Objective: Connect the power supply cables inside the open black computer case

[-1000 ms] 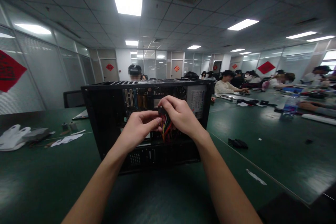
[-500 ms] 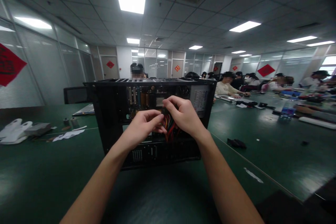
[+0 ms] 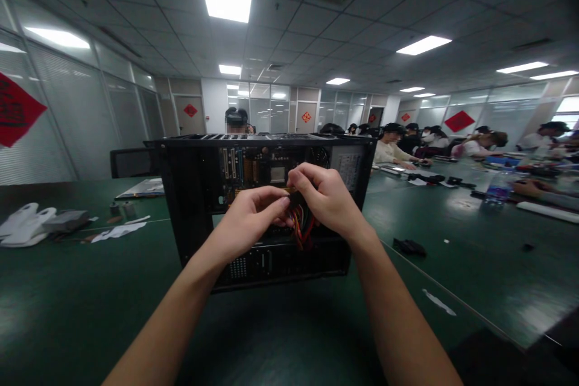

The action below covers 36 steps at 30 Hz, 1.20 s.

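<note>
An open black computer case (image 3: 190,193) stands in front of me, with a motherboard (image 3: 266,160) inside and a silver power supply (image 3: 346,170) at its upper right. A bundle of red, orange and black cables (image 3: 302,228) hangs between my hands. My left hand (image 3: 257,212) is closed at the left of the bundle, thumb against the fingers. Just right of it, my right hand (image 3: 321,196) is pinched at the bundle's upper end. The fingertips hide the part of the cables that they hold.
White gloves (image 3: 27,223), a grey block (image 3: 67,223) and paper (image 3: 118,231) lie on the green table (image 3: 90,295) at left. A black item (image 3: 409,246) and a paper scrap (image 3: 438,302) lie at right. Further back are a bottle (image 3: 499,188) and several seated people.
Both hands have shifted slightly to the right with the cable bundle, which now bulges lower between them. The case also appears a little further right.
</note>
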Each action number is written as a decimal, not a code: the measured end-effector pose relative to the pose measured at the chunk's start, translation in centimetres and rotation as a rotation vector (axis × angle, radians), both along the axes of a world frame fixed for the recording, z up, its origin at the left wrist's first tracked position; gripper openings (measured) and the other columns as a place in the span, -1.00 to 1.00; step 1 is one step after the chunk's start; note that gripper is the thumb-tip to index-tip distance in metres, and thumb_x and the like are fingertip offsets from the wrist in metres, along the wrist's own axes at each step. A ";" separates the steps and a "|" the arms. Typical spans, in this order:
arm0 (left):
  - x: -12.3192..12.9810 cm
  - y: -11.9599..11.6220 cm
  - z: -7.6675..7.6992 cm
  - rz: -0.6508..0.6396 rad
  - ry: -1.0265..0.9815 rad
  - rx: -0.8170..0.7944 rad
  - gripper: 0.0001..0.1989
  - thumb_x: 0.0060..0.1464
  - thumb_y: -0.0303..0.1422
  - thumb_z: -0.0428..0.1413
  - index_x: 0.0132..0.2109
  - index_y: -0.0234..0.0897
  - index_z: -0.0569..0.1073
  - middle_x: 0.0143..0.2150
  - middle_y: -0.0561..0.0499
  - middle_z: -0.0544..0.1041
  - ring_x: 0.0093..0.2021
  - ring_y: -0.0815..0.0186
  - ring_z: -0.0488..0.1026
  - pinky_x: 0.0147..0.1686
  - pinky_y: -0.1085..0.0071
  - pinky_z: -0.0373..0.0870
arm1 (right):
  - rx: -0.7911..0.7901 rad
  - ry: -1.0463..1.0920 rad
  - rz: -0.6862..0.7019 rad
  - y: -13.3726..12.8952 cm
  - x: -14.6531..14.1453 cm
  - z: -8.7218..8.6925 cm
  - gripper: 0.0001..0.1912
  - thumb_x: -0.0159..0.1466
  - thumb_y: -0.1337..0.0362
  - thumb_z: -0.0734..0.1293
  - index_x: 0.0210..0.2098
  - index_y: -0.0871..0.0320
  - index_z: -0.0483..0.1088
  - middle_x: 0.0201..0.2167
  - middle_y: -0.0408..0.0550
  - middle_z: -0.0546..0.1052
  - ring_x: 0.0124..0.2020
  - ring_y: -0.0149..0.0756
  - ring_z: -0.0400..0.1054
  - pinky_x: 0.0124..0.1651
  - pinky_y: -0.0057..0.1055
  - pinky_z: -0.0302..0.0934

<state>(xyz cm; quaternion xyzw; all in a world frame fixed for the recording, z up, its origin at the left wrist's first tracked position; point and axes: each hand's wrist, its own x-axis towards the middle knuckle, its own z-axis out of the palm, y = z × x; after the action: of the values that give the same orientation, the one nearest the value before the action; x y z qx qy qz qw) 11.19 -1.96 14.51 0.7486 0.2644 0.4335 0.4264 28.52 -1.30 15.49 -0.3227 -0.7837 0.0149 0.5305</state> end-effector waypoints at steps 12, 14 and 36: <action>0.3 -0.4 -0.1 0.128 0.022 0.117 -0.71 0.09 -0.25 0.18 -0.10 -0.35 0.59 -0.31 -0.05 0.64 -0.30 0.23 0.58 -0.20 0.28 0.58 | 0.019 0.009 -0.047 -0.3 -0.3 0.1 -0.51 0.39 -0.05 0.16 -0.49 0.16 0.35 -0.55 -0.16 0.41 -0.50 -0.41 0.26 -0.42 -0.47 0.08; 0.4 -0.6 -0.1 0.153 0.014 0.137 -0.71 0.08 -0.25 0.19 -0.11 -0.34 0.59 -0.32 -0.05 0.63 -0.30 0.23 0.58 -0.21 0.30 0.57 | 0.004 0.031 -0.025 -0.2 -0.2 0.0 -0.50 0.39 -0.07 0.14 -0.48 0.16 0.36 -0.54 -0.15 0.41 -0.48 -0.40 0.28 -0.40 -0.47 0.12; -3.0 5.3 -2.2 0.520 0.264 0.443 -0.71 0.22 -0.36 -0.03 -0.01 -0.30 0.49 -0.21 -0.05 0.60 -0.24 0.25 0.55 -0.19 0.33 0.48 | 0.010 -0.536 -0.352 6.0 -1.2 -4.8 -0.76 0.37 0.34 0.18 -0.05 0.17 0.43 -0.07 0.07 0.43 0.02 -0.17 0.26 -0.01 -0.31 0.28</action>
<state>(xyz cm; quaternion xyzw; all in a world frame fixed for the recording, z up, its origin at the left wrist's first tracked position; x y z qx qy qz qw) 8.22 3.38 12.27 0.7800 0.3983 0.4738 0.0917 27.36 4.67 10.68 -0.4432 -0.8277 -0.1666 0.3013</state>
